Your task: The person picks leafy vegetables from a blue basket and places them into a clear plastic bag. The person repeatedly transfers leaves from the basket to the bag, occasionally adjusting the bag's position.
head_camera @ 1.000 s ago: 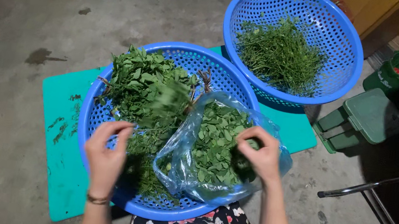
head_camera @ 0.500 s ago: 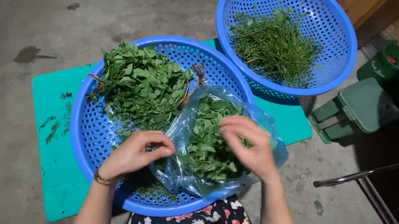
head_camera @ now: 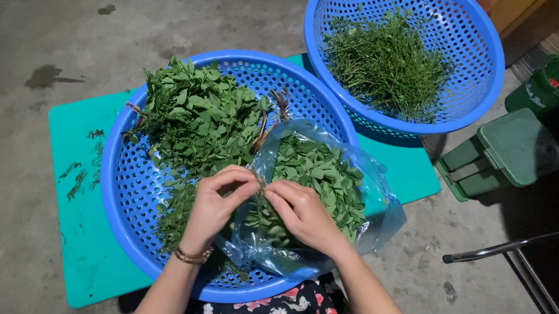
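Left hand (head_camera: pixel 217 203) has risen to meet right hand (head_camera: pixel 304 212).

Both hands, left (head_camera: pixel 213 206) and right (head_camera: pixel 304 216), meet fingertip-to-fingertip, pinched.

Leaving bare concrete floor (head_camera: pixel 44 4) open across the upper left of the frame; crowding the centre with a blue basket (head_camera: pixel 135 187), blocking the upper right with a second basket (head_camera: pixel 482 84) and green containers (head_camera: pixel 509 151).

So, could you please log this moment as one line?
left hand: pinching sprig | right hand: pinching same sprig | over plastic bag of leaves | in near blue basket
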